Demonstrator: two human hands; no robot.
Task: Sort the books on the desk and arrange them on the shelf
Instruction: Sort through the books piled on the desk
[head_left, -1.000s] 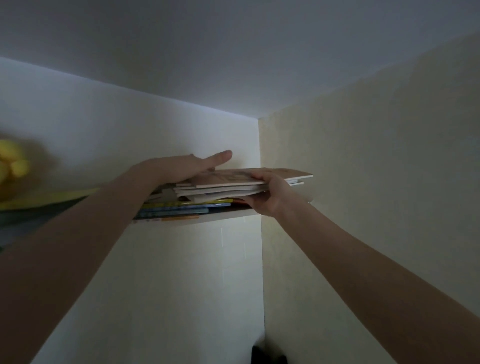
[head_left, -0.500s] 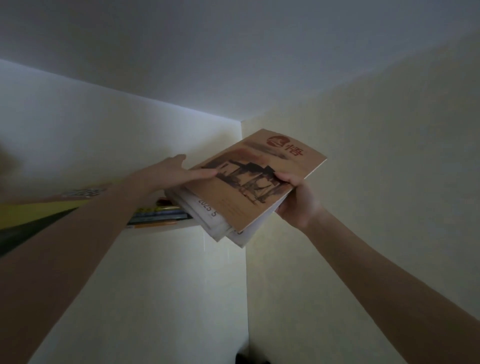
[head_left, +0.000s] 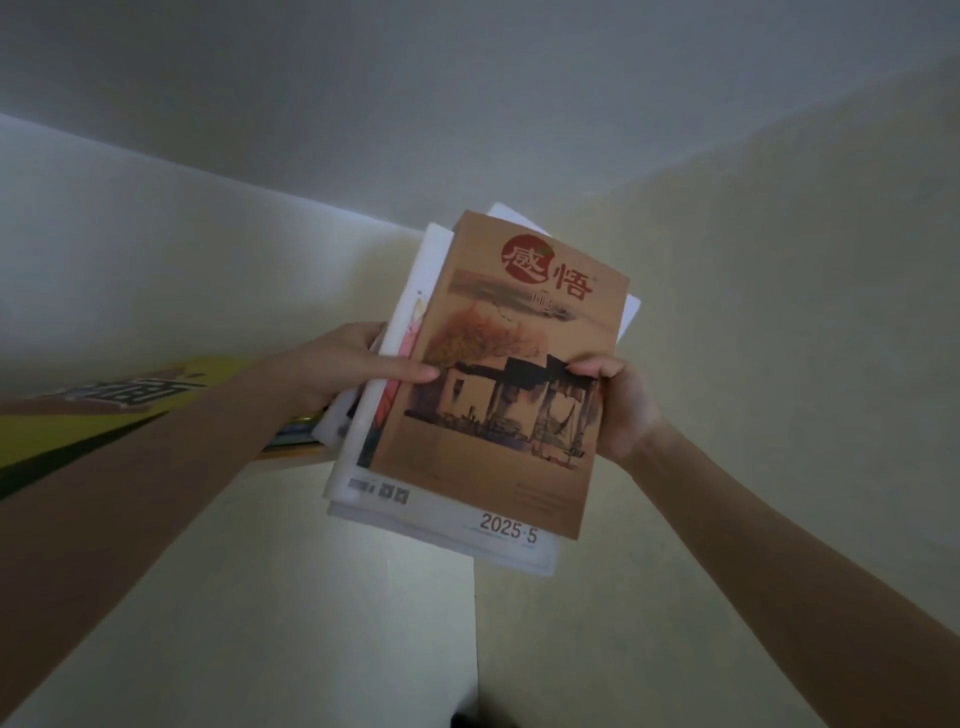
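A small stack of thin books is held up in front of the room corner, tilted toward me. On top lies a brown magazine (head_left: 519, 374) with a red round logo and an ink drawing of a house. Under it show white magazines (head_left: 447, 512), one printed "2025·5". My right hand (head_left: 621, 402) grips the stack's right edge, thumb on the cover. My left hand (head_left: 345, 364) holds the left edge, thumb pressing on the brown cover. Behind my left forearm, colourful books (head_left: 293, 439) lie flat on the high shelf.
A yellow book or box (head_left: 104, 410) with dark lettering lies on the shelf at the left. White walls meet in a corner behind the stack, with the ceiling close above. The light is dim.
The stack has come off the shelf pile and tipped up toward me, its cover now facing the camera. My left hand moved from resting on top to holding the left edge.
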